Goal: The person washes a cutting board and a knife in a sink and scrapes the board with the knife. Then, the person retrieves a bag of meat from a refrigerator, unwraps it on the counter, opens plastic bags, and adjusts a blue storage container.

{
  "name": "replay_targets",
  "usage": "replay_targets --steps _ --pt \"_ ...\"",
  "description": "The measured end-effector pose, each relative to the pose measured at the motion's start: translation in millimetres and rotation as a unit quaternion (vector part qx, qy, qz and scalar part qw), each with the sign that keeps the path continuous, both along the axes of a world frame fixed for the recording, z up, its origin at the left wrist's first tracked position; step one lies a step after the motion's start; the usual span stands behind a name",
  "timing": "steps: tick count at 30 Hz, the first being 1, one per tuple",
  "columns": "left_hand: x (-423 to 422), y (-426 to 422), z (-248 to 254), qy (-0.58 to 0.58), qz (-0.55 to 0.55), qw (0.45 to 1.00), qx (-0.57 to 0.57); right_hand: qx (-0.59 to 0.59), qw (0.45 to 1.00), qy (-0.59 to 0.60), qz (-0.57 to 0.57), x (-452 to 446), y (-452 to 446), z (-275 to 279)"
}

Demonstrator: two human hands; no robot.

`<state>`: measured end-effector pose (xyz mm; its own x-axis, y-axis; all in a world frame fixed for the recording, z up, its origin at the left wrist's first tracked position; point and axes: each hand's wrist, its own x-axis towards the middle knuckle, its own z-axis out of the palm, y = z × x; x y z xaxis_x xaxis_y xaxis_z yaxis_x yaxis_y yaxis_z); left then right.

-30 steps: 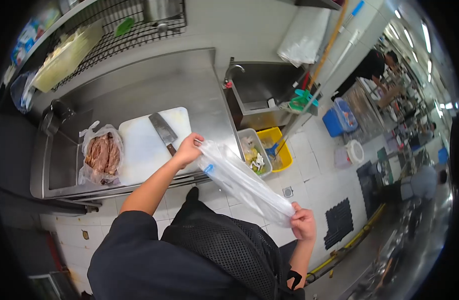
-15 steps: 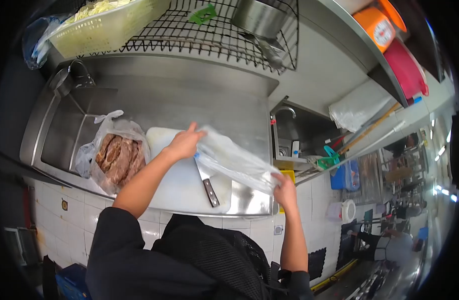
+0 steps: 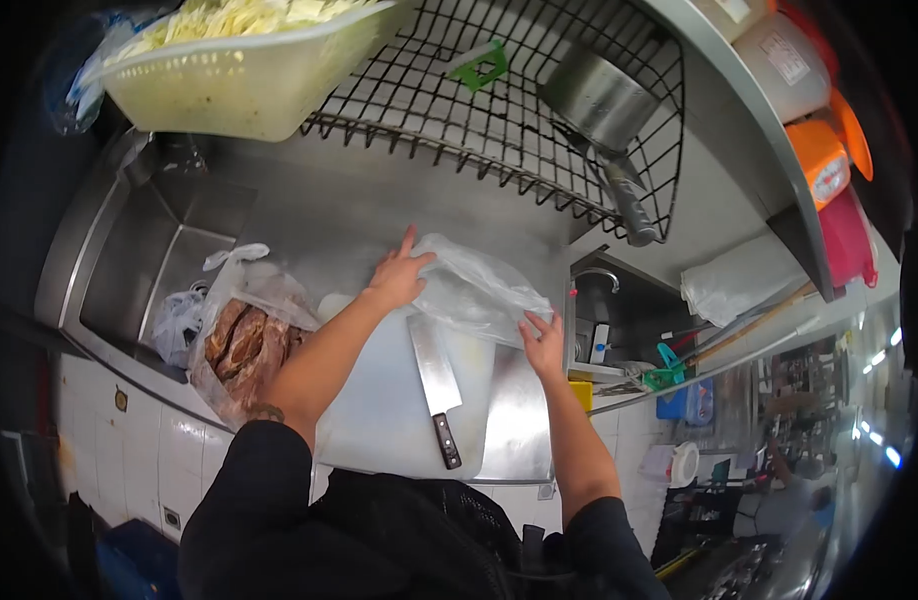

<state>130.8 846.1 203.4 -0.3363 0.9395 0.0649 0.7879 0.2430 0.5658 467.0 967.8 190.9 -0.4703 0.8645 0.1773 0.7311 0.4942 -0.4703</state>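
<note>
A clear plastic bag [image 3: 484,290] lies slack across the back of the white cutting board [image 3: 369,400] and the steel counter. My left hand [image 3: 399,275] is at its left end, fingers spread and touching the plastic. At the right end, my right hand [image 3: 544,342] has its fingers apart against the bag's edge. A cleaver-like knife [image 3: 435,370] with a dark riveted handle rests on the board between my arms, its handle towards me. Left of the board, an open plastic bag [image 3: 264,285] holds large pieces of brown meat [image 3: 244,345], partly hidden by my left forearm.
A steel sink [image 3: 129,270] is at the left, a smaller sink [image 3: 614,290] at the right. Above the counter, a black wire rack [image 3: 419,85] carries a basket [image 3: 269,90] of shredded cabbage and a steel pot [image 3: 599,100]. An orange scale [image 3: 817,160] stands upper right; a person is far right.
The plastic bag, stretched between my hands before, now lies slack and lower. My right hand has moved up and its fingers have spread. More of the knife blade shows; the view has shifted.
</note>
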Motion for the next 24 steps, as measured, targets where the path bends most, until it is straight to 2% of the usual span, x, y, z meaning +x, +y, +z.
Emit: replay_targets --steps 1,2,3,4,6,8,9,10,11,12,13,14,16,18,19,20,22,24 --pt "2.7 -6.8 2.9 -0.005 0.008 1.000 -0.003 0.053 0.998 0.036 0.003 -4.9 -12.8 7.5" --pt "4.4 -14.5 9.9 -0.013 0.013 0.999 0.044 0.107 0.991 0.075 0.009 -10.0 -22.8 13.2" --pt "5.7 -26.2 16.6 -0.020 0.020 0.995 0.092 0.105 0.992 0.072 0.023 -12.5 -38.5 18.0" --pt "6.1 -41.2 22.4 -0.023 0.037 0.995 0.092 0.111 0.988 0.106 -0.004 -9.3 -56.3 19.4" --pt "9.2 -81.3 29.5 -0.005 0.014 0.986 0.163 0.100 0.984 0.143 -0.031 11.4 -88.4 11.1" --pt "24.3 -128.6 19.6 -0.093 0.015 0.958 0.272 0.078 0.988 0.131 0.001 45.7 -120.9 -28.0" --pt "36.1 -158.6 14.0 -0.079 0.002 0.952 0.295 -0.018 0.985 0.171 -0.010 61.4 -140.5 -41.7" --pt "56.6 -198.2 27.9 -0.076 0.027 0.952 0.297 -0.052 0.974 0.218 0.008 70.6 -163.7 -46.2" --pt "72.1 -229.0 22.7 -0.034 0.002 0.939 0.343 -0.038 0.975 0.219 0.025 89.5 -174.7 -64.1" --pt "93.9 -261.3 16.7 -0.035 0.014 0.944 0.329 -0.031 0.976 0.211 0.030 103.3 -176.9 -81.5" --pt "115.0 -296.4 19.2 -0.070 0.017 0.950 0.303 0.028 0.985 0.164 0.055 116.1 -174.9 -96.1" --pt "132.8 -331.0 22.2 -0.052 0.038 0.957 0.283 0.105 0.965 0.228 0.082 136.4 -150.8 -148.9" --pt "160.5 -384.0 21.7 -0.022 0.073 0.963 0.257 -0.117 0.968 0.219 -0.029 136.2 -124.8 -188.1" --pt "190.0 -427.8 8.8 -0.027 0.227 0.935 0.270 -0.026 0.973 0.221 0.062 92.8 -174.2 -107.1" --pt "201.2 -446.8 3.5 -0.028 0.276 0.921 0.272 0.019 0.969 0.222 0.106 64.3 -208.8 -51.6" --pt "212.7 -462.3 4.6 -0.026 0.285 0.918 0.273 0.018 0.968 0.221 0.116 45.2 -224.7 -24.0" --pt "227.5 -497.9 12.5 -0.071 0.363 0.891 0.265 0.015 0.948 0.250 0.197 15.8 -257.1 11.4" --pt "233.0 -522.7 14.6 -0.069 0.370 0.888 0.264 0.008 0.937 0.264 0.230 -4.7 -281.1 20.8"
